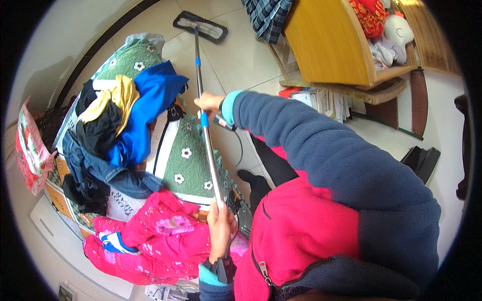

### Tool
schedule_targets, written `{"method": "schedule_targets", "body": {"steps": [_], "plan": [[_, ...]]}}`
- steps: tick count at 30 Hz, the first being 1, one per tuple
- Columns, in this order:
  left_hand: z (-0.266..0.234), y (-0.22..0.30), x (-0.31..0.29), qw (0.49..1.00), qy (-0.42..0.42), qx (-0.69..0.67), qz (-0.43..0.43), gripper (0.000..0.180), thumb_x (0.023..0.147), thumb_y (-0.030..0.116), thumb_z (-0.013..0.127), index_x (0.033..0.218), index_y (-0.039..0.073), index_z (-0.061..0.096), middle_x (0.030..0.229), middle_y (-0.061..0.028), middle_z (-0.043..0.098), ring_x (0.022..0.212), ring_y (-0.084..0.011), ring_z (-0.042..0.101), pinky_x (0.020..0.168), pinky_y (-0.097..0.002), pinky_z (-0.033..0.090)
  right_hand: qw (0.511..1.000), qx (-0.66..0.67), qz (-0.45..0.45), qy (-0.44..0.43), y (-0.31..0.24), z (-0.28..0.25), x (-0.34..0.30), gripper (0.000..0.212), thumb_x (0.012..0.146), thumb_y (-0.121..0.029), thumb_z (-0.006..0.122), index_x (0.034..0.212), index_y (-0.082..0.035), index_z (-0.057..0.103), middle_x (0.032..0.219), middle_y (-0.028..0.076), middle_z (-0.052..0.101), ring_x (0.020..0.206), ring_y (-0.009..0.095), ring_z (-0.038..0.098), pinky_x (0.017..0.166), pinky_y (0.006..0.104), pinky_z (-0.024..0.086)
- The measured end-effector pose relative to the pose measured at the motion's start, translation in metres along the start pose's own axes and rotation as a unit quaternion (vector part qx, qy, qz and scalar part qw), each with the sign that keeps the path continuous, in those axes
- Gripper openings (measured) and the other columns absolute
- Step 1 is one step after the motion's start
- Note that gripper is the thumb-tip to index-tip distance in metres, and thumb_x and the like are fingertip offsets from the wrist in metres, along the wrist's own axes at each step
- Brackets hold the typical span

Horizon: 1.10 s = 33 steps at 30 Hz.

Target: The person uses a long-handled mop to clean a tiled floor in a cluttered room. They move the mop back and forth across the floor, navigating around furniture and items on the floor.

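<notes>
A flat mop (198, 55) with a silver pole and blue collars stretches from my body to the far floor. Its dark-rimmed, rectangular head (213, 32) rests flat on the tiles. My left hand (221, 226) is wrapped round the pole's near end, beside the pink bedding. Farther along the pole, my right hand (210, 103) grips it next to a blue collar. A dark strap with a small device hangs by my right wrist.
Left of the pole is a bed with a green flowered quilt (188, 138), a heap of clothes (103, 118) and a pink floral blanket (170, 236). A wooden cabinet (326, 40) stands far right, with books (321, 100) under it. Checked cloth (266, 17) hangs beside the cabinet.
</notes>
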State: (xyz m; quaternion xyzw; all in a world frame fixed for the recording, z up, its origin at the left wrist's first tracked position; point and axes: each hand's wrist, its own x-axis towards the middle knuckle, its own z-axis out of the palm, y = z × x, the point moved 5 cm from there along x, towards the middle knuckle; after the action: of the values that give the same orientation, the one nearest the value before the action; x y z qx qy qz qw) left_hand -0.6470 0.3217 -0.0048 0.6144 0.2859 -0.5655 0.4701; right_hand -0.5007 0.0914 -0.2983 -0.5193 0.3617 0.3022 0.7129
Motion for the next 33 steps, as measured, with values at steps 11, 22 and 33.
{"method": "schedule_targets", "body": {"steps": [11,22,33], "plan": [[-0.182,-0.25,-0.145,0.992,0.024,0.117,0.029,0.033,0.098,0.039,0.046,0.111,0.01,0.054,0.054,0.0075,0.03,0.04,-0.005,0.026,0.036,-0.0224,0.019,0.99,-0.006,0.139,0.004,0.234,0.233,-0.15,0.042,0.09,-0.027,0.05,0.081,0.013,0.06,0.074,0.023,0.066,0.059,0.033,0.068,0.049,0.041,0.058],[-0.26,-0.376,-0.254,0.99,0.059,0.055,-0.117,0.035,0.098,0.043,0.044,0.106,0.01,0.054,0.053,0.0074,0.029,0.039,-0.0049,0.025,0.036,-0.023,0.018,0.979,-0.044,0.151,-0.132,0.371,0.348,-0.256,0.031,0.087,-0.021,0.055,0.088,0.009,0.062,0.08,0.02,0.068,0.064,0.031,0.07,0.049,0.0415,0.059],[-0.115,-0.257,-0.088,0.985,-0.147,0.008,-0.085,0.039,0.098,0.047,0.042,0.102,0.009,0.052,0.052,0.0073,0.027,0.037,-0.0054,0.023,0.035,-0.023,0.017,0.949,-0.056,-0.274,0.146,0.325,0.132,-0.063,0.015,0.071,-0.017,0.067,0.06,-0.008,0.064,0.061,0.008,0.065,0.055,0.023,0.064,0.05,0.0377,0.052]]}}
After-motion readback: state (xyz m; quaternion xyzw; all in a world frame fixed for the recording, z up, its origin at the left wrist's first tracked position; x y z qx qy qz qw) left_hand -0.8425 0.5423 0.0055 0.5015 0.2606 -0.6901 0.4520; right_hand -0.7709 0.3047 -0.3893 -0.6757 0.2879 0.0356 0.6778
